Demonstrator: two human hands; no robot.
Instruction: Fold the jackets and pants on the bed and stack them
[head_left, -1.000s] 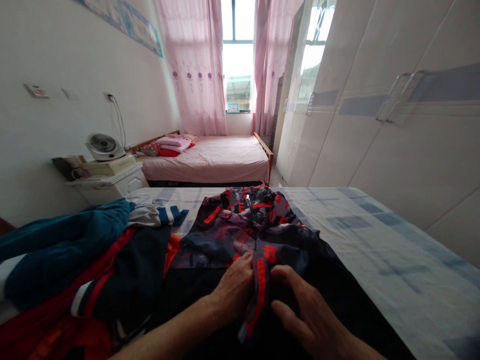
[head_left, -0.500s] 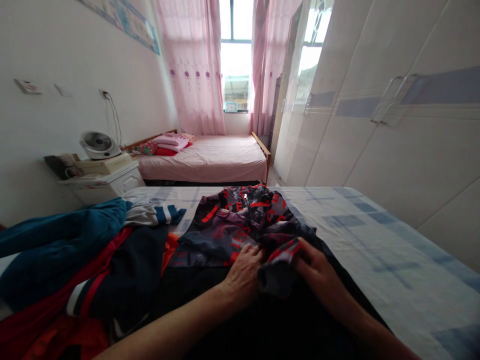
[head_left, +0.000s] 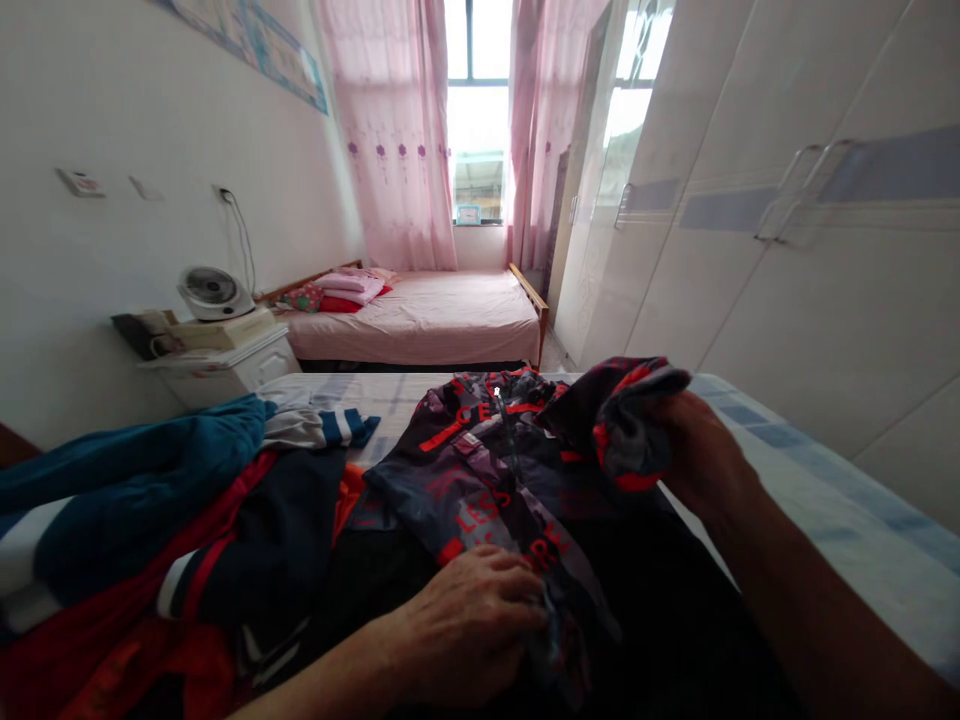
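A dark patterned jacket (head_left: pixel 480 470) with red lettering and a front zip lies on the bed before me, its collar pointing away. One of its sleeves is lifted at the right by my right hand (head_left: pixel 705 455), whose fingers are closed on the fabric near the red-edged cuff. My left hand (head_left: pixel 476 620) rests low on the jacket's front, fingers curled round the other sleeve, which trails down toward me. Black cloth (head_left: pixel 660 600) lies beneath the jacket and my arms.
A heap of clothes (head_left: pixel 225 480) in teal, navy, red and orange covers the left side. The near bed's checked sheet (head_left: pixel 795 460) stretches to the right. Beyond stand a pink bed (head_left: pixel 450 310), a nightstand (head_left: pixel 225 365) with a fan (head_left: pixel 214 290), and a white wardrobe (head_left: pixel 825 320).
My right hand has moved up and to the right, raising the sleeve off the jacket. My left hand has come slightly nearer to me, and the other sleeve now hangs down by it.
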